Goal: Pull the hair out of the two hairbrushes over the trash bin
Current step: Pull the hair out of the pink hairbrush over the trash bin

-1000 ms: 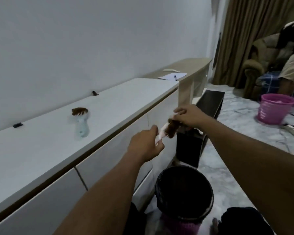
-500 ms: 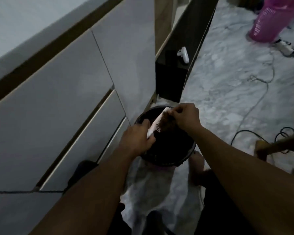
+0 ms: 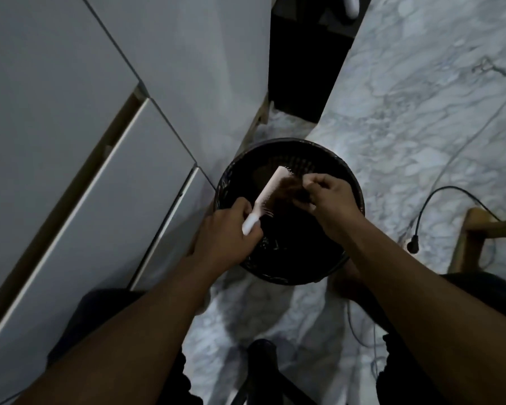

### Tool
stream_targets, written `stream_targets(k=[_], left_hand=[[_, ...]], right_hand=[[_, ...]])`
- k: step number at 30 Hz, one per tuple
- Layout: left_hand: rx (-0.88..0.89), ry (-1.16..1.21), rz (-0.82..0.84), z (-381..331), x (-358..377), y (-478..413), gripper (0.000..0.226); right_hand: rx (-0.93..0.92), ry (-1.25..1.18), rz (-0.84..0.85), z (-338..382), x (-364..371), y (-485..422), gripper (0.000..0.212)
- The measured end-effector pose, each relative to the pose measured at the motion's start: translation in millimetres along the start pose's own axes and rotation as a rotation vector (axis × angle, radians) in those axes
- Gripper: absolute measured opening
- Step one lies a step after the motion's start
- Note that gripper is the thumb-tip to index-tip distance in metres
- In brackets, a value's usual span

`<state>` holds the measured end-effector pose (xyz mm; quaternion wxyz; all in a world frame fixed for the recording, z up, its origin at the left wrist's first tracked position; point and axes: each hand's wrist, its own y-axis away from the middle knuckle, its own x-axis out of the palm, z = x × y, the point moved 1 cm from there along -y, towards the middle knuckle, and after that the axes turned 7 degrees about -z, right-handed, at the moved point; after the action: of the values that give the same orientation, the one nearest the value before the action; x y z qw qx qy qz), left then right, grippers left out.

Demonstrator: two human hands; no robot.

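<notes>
My left hand (image 3: 227,232) grips the handle of a white hairbrush (image 3: 268,194), held tilted over the round black trash bin (image 3: 354,185) on the floor. A clump of brown hair (image 3: 289,190) sits on the bristle side. My right hand (image 3: 329,197) pinches that clump, fingers closed on it, just right of the brush head. Both hands are above the bin's opening. The second hairbrush is out of view.
White cabinet drawer fronts (image 3: 100,141) rise on the left, close to the bin. A dark open shelf unit (image 3: 304,62) stands behind it. Black cables (image 3: 438,197) and a plug lie on the marble floor at right, beside a wooden furniture leg (image 3: 468,238).
The view has tilted from the cabinet top down to the floor. Both hands with the brush have dropped over the bin, and the right hand has drawn the hair away from the bristles.
</notes>
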<state>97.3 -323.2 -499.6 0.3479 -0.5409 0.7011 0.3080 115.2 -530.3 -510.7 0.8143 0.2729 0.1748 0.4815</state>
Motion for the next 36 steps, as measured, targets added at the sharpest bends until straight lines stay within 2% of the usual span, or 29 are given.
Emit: stream_targets(k=[1,4,5,7,8,10,12,15,18,23,25,26,29,31,33,36], left_hand=[[-0.024,0.022,0.014,5.4,6.4,1.8,0.025],[-0.088,0.064,0.028,15.7,21.9,5.2,0.023],[-0.105,0.085,0.037,16.0,25.4,3.9,0.023],[-0.120,0.119,0.045,15.0,30.3,-1.7,0.021],[-0.130,0.129,0.048,14.5,32.0,-5.0,0.020],[-0.158,0.146,0.052,14.2,34.5,-12.5,0.018],[-0.184,0.160,0.049,15.7,36.5,-21.0,0.017],[-0.210,0.183,0.048,16.6,38.3,-32.5,0.017],[-0.242,0.192,0.056,14.2,39.8,-40.9,0.017],[-0.267,0.177,0.059,11.6,40.4,-50.0,0.017],[-0.272,0.160,0.066,11.6,41.5,-49.3,0.018],[-0.269,0.156,0.064,11.5,42.4,-48.7,0.018],[-0.243,0.165,0.056,9.3,44.3,-48.5,0.017],[-0.237,0.168,0.065,7.8,45.5,-48.7,0.016],[-0.235,0.182,0.067,6.7,47.2,-48.0,0.017],[-0.260,0.214,0.045,7.1,47.6,-49.3,0.019]], right_hand=[[0.001,0.046,0.028,-2.2,0.9,-3.0,0.008],[-0.077,0.321,0.122,-4.4,8.3,-9.1,0.049],[-0.165,0.460,0.129,-4.0,12.3,-10.7,0.054],[-0.332,0.682,0.059,-5.0,19.1,-15.0,0.046],[-0.355,0.699,0.000,-4.8,21.0,-18.4,0.038],[-0.345,0.633,-0.095,-7.2,21.6,-29.2,0.021],[-0.297,0.542,-0.133,-10.6,22.0,-39.8,0.013],[-0.188,0.339,-0.134,-11.5,25.1,-49.7,0.020],[-0.003,-0.003,-0.127,-6.4,31.2,-53.5,0.026],[0.271,-0.298,-0.131,-4.1,38.1,-59.4,0.015],[0.261,-0.268,-0.075,-1.6,37.4,-58.6,0.006],[0.198,-0.171,-0.027,1.3,36.2,-56.3,0.004],[-0.041,0.226,0.130,1.5,34.1,-46.3,0.045],[-0.152,0.350,0.128,-3.3,33.4,-44.2,0.049],[-0.176,0.324,0.039,-3.4,32.1,-48.4,0.034],[-0.045,0.085,-0.003,-0.3,30.0,-52.1,0.025]])
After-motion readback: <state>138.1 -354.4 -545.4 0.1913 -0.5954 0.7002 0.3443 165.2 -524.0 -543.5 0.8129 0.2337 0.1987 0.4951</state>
